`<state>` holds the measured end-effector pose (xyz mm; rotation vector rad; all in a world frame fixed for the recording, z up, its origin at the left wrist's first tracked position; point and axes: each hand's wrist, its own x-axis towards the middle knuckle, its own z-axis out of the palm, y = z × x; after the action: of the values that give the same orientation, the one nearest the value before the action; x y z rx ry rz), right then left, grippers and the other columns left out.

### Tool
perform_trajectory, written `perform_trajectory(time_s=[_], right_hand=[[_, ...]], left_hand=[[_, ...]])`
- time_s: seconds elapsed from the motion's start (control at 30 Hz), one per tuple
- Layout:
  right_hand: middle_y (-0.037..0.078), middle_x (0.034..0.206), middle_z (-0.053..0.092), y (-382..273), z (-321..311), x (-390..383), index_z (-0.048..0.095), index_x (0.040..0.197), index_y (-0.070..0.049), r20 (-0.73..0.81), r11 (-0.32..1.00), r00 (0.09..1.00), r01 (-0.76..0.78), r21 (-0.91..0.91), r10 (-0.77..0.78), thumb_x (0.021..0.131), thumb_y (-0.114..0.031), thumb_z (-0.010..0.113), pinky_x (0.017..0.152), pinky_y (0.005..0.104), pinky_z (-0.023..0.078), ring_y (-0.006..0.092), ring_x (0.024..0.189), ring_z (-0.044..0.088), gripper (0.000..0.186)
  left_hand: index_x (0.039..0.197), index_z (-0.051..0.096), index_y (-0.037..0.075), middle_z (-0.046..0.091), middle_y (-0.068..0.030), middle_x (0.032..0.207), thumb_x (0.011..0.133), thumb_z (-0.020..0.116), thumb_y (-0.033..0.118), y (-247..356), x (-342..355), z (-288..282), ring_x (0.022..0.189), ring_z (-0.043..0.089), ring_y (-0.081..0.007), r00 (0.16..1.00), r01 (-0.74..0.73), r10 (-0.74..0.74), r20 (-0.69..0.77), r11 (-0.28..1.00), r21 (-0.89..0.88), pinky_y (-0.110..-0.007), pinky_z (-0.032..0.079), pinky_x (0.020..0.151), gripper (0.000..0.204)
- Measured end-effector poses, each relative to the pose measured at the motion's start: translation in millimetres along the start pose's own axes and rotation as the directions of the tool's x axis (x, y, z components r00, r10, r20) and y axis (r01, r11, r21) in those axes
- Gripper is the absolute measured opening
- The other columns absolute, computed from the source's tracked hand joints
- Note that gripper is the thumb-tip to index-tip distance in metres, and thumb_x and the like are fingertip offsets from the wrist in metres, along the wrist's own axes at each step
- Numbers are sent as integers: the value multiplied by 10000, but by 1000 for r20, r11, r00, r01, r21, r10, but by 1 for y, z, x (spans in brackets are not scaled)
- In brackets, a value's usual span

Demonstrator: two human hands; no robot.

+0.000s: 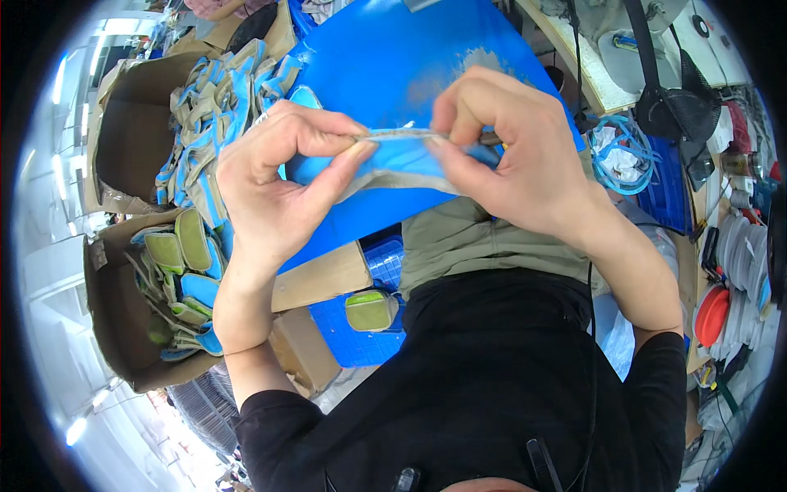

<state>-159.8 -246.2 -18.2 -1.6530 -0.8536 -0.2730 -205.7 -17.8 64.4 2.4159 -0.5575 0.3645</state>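
Note:
Between my hands a blue and beige fabric piece (400,157) is stretched by its upper edge. The thumb and forefinger of my left hand (275,168) pinch that edge at its left part. My right hand (516,143) pinches it further right, with the other fingers curled in. The beige lower border of the fabric bows downward, and its right end is partly hidden behind my right hand. Under it lies a blue tabletop (369,66) with a worn grey patch near my right hand.
To the left, a cardboard box (131,123) stands beside piled blue and beige strips (201,131). A nearer box (115,320) holds green and blue padded pieces (193,242). One green piece (370,312) lies on a blue crate (348,340). Right are a machine table (574,70) and blue cord (623,152).

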Motion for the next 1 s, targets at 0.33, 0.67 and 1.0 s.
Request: perform_trajectory(time_s=[0.33,0.67,1.0], right_hand=[[96,782,622,-24,-21,7,617,916,-14,85,990,992,-99,96,91,845,-51,726,585,342,461,225,658,619,136],[16,892,708,-19,-27,23,706,1141,44,486,558,768,-638,531,416,968,-92,689,677,212,490,34,781,614,221],[75,995,736,16,-8,62,698,1142,56,427,311,684,-683,661,592,963,-118,708,804,256,567,99,876,694,250]], left_hand=[[773,698,9,753,-108,867,765,828,-1,26,13,-20,812,714,-178,997,-5,6,77,1000,-19,-288,541,734,132],[768,651,16,723,-91,891,806,818,23,-13,78,-33,809,672,-126,887,192,-32,460,932,-307,-274,534,749,172],[852,586,63,703,-73,942,831,844,74,-107,144,-19,891,655,-112,765,377,27,644,791,-482,-265,525,796,259]])
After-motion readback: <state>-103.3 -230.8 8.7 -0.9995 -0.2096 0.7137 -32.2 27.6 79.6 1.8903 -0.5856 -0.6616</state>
